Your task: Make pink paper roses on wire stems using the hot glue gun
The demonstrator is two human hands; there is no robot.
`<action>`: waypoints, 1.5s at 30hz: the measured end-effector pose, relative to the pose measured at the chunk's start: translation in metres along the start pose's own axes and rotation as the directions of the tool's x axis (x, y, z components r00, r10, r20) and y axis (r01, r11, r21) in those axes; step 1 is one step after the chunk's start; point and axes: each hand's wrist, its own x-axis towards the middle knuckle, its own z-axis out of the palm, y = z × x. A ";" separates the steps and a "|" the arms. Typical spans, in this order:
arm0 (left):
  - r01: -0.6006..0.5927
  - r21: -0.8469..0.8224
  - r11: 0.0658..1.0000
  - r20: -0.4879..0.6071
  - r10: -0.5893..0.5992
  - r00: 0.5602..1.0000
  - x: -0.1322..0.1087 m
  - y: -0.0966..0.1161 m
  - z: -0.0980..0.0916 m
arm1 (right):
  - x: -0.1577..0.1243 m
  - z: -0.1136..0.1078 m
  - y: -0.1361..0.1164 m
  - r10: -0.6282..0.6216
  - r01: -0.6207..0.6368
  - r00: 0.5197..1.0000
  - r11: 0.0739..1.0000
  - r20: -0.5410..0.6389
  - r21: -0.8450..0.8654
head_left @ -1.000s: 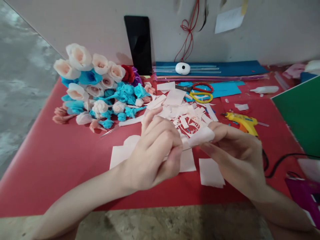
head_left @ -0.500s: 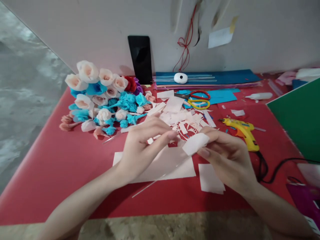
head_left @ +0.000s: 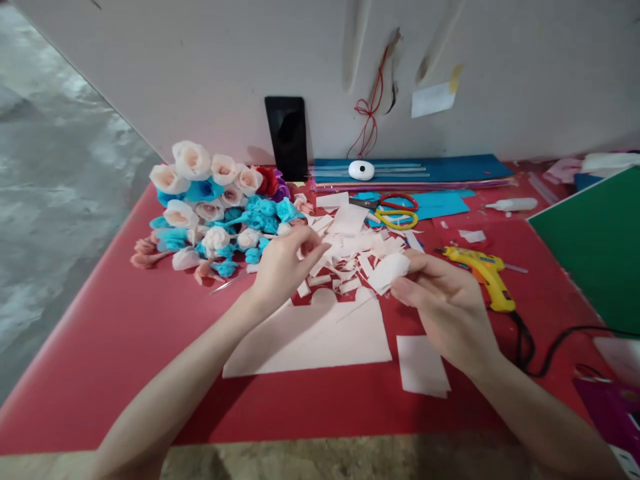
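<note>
My right hand [head_left: 445, 307] pinches a small white paper petal [head_left: 387, 273] between thumb and fingers. A thin pale stick or strand [head_left: 353, 310] slants down and left from near the petal; I cannot tell whether it is attached. My left hand [head_left: 285, 267] is raised over the left side of the paper scraps, its fingers bent and the thumb apart, with nothing visible in it. Below the hands lies a white paper sheet [head_left: 305, 343], and right of it a small stack of white paper pieces [head_left: 423, 367]. Cut white scraps [head_left: 350, 250] are heaped behind.
Paper flowers [head_left: 215, 213] crowd the left back. Scissors [head_left: 395, 208] lie behind the scraps. A yellow glue gun [head_left: 483, 273] with a black cord rests at right, near a small white bottle [head_left: 513, 204] and a green board [head_left: 595, 247]. A black phone [head_left: 287, 137] leans on the wall.
My left hand has moved left, away from the petal. The petal stays in my right hand and has turned slightly. Less of the thin strand shows. The view has tilted up a little.
</note>
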 end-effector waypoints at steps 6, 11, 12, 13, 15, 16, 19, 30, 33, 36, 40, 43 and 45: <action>0.220 -0.433 0.874 0.454 0.001 0.891 -0.012 0.028 -0.005 | -0.001 0.003 -0.001 0.043 -0.042 0.999 0.997 0.025 -0.059; 0.212 -0.632 0.745 0.415 0.094 0.905 -0.026 0.048 -0.010 | -0.006 0.004 -0.004 -0.005 0.007 0.999 0.999 0.054 -0.044; 0.211 -0.651 0.730 0.406 0.099 0.908 -0.027 0.049 -0.010 | -0.007 0.004 -0.004 -0.023 0.025 0.998 0.999 0.061 -0.044; 0.207 -0.662 0.720 0.397 0.104 0.912 -0.028 0.049 -0.009 | -0.007 0.004 -0.004 -0.041 0.044 0.997 0.998 0.067 -0.051; 0.181 -0.670 0.719 0.371 0.114 0.922 -0.029 0.048 -0.009 | -0.007 0.004 -0.003 -0.082 0.087 0.995 0.993 0.061 -0.083; 0.159 -0.671 0.725 0.351 0.122 0.928 -0.029 0.048 -0.008 | -0.007 0.005 -0.003 -0.100 0.105 0.994 0.989 0.055 -0.108; 0.046 -0.643 0.764 0.247 0.151 0.957 -0.030 0.050 -0.005 | -0.006 0.007 -0.003 -0.139 0.140 0.990 0.971 0.018 -0.192; -0.454 -0.221 0.863 -0.139 0.433 0.891 -0.031 0.055 0.000 | -0.011 0.011 -0.001 -0.172 0.160 0.985 0.939 -0.012 -0.303; -0.457 -0.191 0.869 -0.156 0.433 0.888 -0.034 0.055 0.000 | -0.011 0.011 -0.001 -0.174 0.162 0.985 0.934 -0.009 -0.317; -0.466 -0.149 0.872 -0.174 0.441 0.880 -0.037 0.056 0.000 | -0.012 0.013 -0.002 -0.179 0.162 0.984 0.927 -0.020 -0.337; -0.433 -0.112 0.894 -0.160 0.414 0.896 -0.040 0.056 -0.002 | -0.012 0.014 -0.003 -0.159 0.145 0.987 0.934 -0.017 -0.327; -0.343 -0.186 0.921 -0.115 0.327 0.938 -0.040 0.058 -0.004 | -0.011 0.012 -0.002 -0.164 0.158 0.987 0.943 0.006 -0.291; -0.255 -0.270 0.929 -0.071 0.245 0.967 -0.040 0.061 -0.007 | -0.009 0.009 -0.002 -0.163 0.169 0.986 0.950 0.044 -0.261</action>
